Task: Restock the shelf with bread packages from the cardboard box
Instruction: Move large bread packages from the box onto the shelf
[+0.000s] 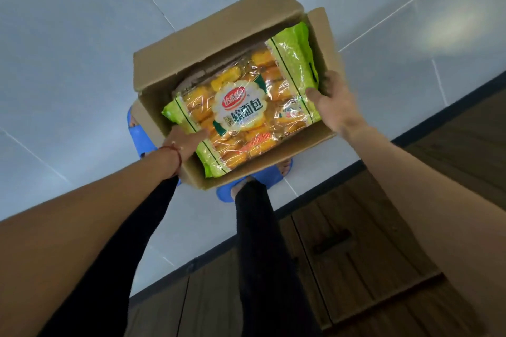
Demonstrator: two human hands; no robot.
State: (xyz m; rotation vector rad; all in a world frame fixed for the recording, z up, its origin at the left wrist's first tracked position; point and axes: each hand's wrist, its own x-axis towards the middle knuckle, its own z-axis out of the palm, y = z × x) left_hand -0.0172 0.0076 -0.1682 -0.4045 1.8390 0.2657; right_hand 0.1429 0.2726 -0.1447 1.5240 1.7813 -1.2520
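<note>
An open cardboard box [175,55] sits on the floor in front of my feet. A large bread package [241,112], clear film with green ends and yellow rolls inside, lies on top in the box. My left hand [183,142] grips the package's near-left edge. My right hand [335,107] holds its right edge, thumb on top of the film. More packages may lie underneath, but they are hidden.
Grey tiled floor [82,63] surrounds the box. Wooden cabinet doors [369,241] with a dark plinth run along the right and bottom. My feet in blue slippers [139,137] stand beside the box, legs in black trousers.
</note>
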